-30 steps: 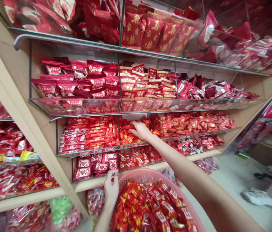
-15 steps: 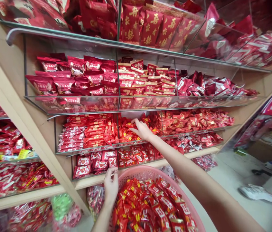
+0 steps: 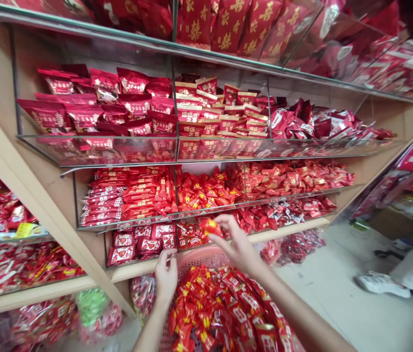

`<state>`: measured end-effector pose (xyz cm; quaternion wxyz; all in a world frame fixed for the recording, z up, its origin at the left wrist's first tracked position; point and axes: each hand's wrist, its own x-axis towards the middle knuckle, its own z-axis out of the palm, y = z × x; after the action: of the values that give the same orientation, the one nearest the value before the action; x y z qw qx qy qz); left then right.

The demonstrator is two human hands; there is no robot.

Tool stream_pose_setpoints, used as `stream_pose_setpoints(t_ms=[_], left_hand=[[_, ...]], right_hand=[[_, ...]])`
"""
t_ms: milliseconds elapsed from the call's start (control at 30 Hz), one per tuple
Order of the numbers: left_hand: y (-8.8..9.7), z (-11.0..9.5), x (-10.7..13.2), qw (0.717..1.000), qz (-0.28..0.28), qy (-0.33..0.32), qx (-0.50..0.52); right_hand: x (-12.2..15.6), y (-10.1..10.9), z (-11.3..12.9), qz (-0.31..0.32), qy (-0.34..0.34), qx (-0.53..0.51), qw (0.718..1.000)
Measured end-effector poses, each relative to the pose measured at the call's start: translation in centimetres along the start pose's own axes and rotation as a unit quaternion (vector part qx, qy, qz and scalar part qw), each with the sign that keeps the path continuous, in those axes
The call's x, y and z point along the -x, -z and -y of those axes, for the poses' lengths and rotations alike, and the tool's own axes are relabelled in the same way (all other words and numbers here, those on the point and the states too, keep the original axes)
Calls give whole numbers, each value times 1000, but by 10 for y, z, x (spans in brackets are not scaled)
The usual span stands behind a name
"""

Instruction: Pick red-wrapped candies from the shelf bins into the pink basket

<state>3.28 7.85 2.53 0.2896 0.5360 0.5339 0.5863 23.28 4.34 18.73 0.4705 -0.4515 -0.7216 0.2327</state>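
A red-and-yellow wrapped candy is pinched between the fingers and thumb of my right hand. That hand is above the far rim of a pink perforated basket, in front of the lower shelves. Red wrapped candies, some with yellow print and some with white labels, heap up inside the basket. My left hand is at the basket's far left rim, its fingers curled against it; exactly how they grip is partly hidden.
Clear-fronted shelves hold rows of red packets and loose candies. A wooden ledge runs behind the basket. Bagged candies lie on the floor to the right. Farther right is a person's white shoe.
My right hand has drawn back from the shelf compartment toward the basket, bringing a candy out. My left hand keeps its place at the rim. The view has shifted slightly.
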Motion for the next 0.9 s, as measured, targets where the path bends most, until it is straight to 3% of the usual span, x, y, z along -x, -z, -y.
stream_pose_setpoints(t_ms=[133,267,400,500,700,900], left_hand=[[0,-1,1,1000,13,-2,15],[0,0,1,1000,23,3,17],[1,1,1,1000,25,3,9],[1,0,1,1000,24,7,9],[0,-1,0,1000,13,-4,13],[0,-2,1,1000,11,-7,9]], right_hand=[[63,-46,-28,65,-82,5,994],[104,-89,-46,104,-134,71,983],[114,-115,-52,134,-85,181,971],[114,-130,-61,118,-27,261,958],[116,-149,-76,73,-6,309,948],[108,-133,-68,28,-59,207,976]])
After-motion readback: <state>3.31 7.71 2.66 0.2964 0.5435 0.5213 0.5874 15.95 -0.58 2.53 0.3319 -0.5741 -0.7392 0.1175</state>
